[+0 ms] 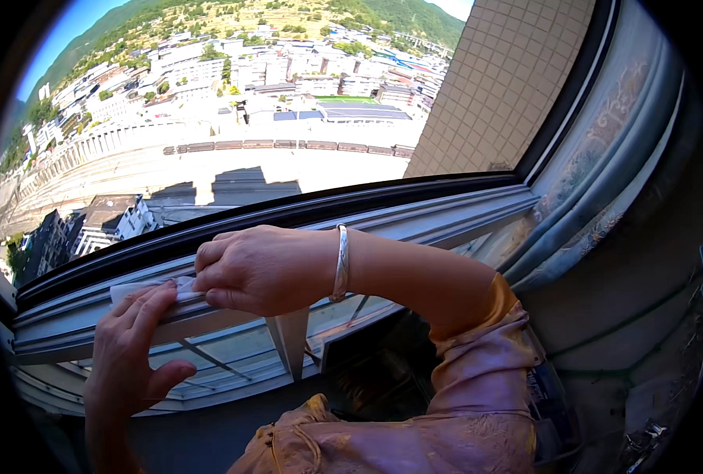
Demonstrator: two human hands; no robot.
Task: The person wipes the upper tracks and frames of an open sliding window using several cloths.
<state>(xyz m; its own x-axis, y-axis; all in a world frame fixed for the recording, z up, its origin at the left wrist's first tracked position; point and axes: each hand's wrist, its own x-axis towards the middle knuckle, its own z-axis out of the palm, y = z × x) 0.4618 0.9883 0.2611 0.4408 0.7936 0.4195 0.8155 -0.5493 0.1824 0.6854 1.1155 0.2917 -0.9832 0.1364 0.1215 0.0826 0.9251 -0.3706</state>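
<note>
A white cloth or tissue (141, 290) lies on the metal track of the window sill (363, 222). My right hand (256, 269), with a silver bangle (340, 263) at its wrist, pinches the right end of the cloth, its fingers curled. My left hand (129, 343) lies to the left and lower, its fingertips pressed flat on the cloth and its thumb held apart. Part of the cloth is hidden beneath the fingers of both hands.
Beyond the dark window frame (434, 183) is a drop to a town with railway tracks. A tiled wall (493, 89) stands outside at the right. A patterned curtain (588, 160) hangs at the right. Glass panes with white frames (289, 338) lie below the sill.
</note>
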